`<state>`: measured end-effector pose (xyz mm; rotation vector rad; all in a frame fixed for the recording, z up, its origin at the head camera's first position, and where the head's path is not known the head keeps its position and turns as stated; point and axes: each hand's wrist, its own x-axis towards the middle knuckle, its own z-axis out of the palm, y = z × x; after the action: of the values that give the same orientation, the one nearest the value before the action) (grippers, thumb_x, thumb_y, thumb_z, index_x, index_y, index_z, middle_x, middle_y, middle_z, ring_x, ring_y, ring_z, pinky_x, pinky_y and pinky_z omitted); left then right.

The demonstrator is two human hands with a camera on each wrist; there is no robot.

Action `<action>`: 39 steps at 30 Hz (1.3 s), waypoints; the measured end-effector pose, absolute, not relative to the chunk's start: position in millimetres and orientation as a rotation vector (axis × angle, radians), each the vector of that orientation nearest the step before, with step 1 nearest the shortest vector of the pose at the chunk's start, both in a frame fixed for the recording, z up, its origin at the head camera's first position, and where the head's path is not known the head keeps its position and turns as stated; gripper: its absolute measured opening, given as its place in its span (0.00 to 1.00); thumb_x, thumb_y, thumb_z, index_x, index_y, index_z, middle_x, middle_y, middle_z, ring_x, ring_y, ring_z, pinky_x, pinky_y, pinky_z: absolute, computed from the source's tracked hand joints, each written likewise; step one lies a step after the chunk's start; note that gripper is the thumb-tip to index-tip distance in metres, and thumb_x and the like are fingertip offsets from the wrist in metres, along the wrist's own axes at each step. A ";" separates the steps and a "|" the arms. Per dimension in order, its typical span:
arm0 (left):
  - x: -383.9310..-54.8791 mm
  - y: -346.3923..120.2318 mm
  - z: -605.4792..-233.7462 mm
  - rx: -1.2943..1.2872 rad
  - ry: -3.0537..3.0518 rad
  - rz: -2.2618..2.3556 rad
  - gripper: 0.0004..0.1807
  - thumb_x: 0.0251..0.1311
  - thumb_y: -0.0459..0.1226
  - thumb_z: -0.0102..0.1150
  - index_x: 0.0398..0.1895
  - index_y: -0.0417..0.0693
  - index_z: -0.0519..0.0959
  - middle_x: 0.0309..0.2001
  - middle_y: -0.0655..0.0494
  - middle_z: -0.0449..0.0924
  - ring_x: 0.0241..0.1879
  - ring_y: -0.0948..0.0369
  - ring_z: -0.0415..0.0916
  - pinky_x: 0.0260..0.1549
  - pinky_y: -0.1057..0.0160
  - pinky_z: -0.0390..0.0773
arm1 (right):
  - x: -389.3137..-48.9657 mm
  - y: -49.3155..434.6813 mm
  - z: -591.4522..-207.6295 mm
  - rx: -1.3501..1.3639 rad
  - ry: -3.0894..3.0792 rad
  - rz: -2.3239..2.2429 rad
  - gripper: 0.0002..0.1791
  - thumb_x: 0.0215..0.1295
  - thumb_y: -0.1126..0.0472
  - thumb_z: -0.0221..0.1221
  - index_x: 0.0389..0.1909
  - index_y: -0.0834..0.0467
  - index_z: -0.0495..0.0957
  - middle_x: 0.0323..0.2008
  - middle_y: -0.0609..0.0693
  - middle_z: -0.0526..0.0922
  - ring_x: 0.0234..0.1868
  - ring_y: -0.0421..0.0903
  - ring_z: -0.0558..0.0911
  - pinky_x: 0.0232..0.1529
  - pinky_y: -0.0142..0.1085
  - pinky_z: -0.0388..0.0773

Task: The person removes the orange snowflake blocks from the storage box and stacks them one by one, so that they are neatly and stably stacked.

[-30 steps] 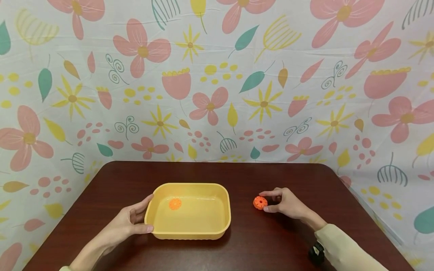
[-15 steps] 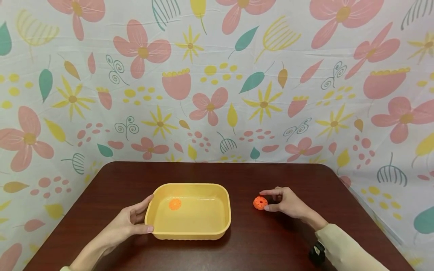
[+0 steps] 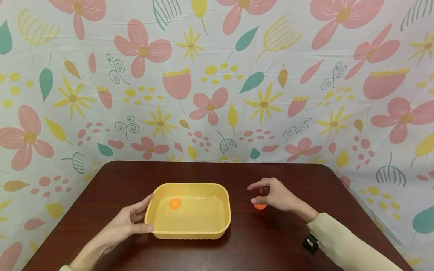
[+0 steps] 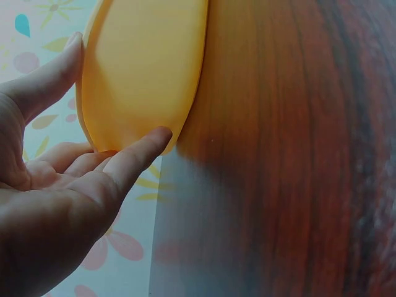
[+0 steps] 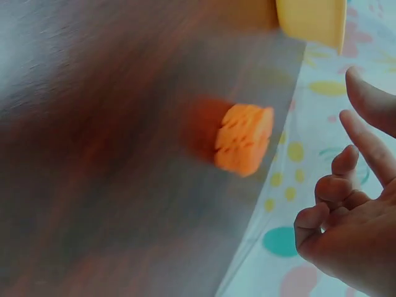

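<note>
A yellow rectangular tray (image 3: pixel 190 235) sits left of centre, with a flat orange notched disc (image 3: pixel 175 204) inside. My left hand (image 3: pixel 116 224) holds the tray's left end, thumb at the near corner and a finger at the far one; the left wrist view shows fingertips against its wall. To the tray's right, a thick orange notched piece (image 3: pixel 260 207) stands on the table, rows of notches along its side in the right wrist view (image 5: pixel 243 140). My right hand (image 3: pixel 278 194) hovers over this piece, fingers apart and holding nothing; the thumb partly covers it in the head view.
The dark brown wooden table (image 3: pixel 217 258) has rounded far corners. A white cloth (image 3: pixel 217 94) printed with flowers and leaves hangs behind it. A small black device (image 3: pixel 310 243) is strapped at the right wrist below the pale sleeve (image 3: pixel 342 237).
My right hand has let go of the thick orange piece and moved up and slightly left above it. The left hand and the tray have stayed in place.
</note>
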<state>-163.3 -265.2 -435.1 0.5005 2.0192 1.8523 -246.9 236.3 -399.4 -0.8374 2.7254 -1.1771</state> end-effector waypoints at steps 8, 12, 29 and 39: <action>-162.5 -265.3 -434.0 0.469 2.012 1.848 0.53 0.68 0.30 0.68 0.86 0.41 0.42 0.82 0.35 0.47 0.71 0.54 0.70 0.58 0.61 0.79 | -256.4 197.4 -381.4 -0.987 2.707 -1.043 0.17 0.59 0.60 0.78 0.49 0.55 0.90 0.29 0.46 0.76 0.34 0.54 0.74 0.33 0.35 0.71; -161.5 -265.9 -433.9 0.461 2.011 1.851 0.53 0.68 0.30 0.68 0.86 0.42 0.42 0.82 0.36 0.47 0.71 0.56 0.71 0.57 0.60 0.79 | -257.6 172.6 -376.7 -1.080 2.673 -1.008 0.16 0.59 0.60 0.78 0.49 0.55 0.91 0.29 0.45 0.75 0.34 0.56 0.75 0.34 0.35 0.71; -161.3 -267.1 -430.5 0.469 2.049 1.838 0.52 0.68 0.29 0.67 0.86 0.41 0.43 0.82 0.36 0.47 0.75 0.42 0.63 0.57 0.62 0.78 | -257.5 71.3 -376.1 -1.230 2.483 -0.988 0.16 0.59 0.63 0.78 0.48 0.57 0.90 0.28 0.54 0.77 0.32 0.41 0.70 0.35 0.33 0.67; -162.9 -265.6 -433.8 0.482 2.053 1.837 0.52 0.67 0.28 0.67 0.86 0.41 0.44 0.82 0.35 0.48 0.75 0.37 0.60 0.58 0.62 0.78 | -261.1 39.2 -394.0 -1.161 2.426 -0.925 0.20 0.58 0.65 0.78 0.52 0.62 0.89 0.22 0.42 0.71 0.18 0.37 0.59 0.29 0.29 0.62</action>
<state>-162.9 -265.6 -433.8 0.4822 2.0529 1.8368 -261.1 39.2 -394.0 -1.1612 2.4262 -0.9250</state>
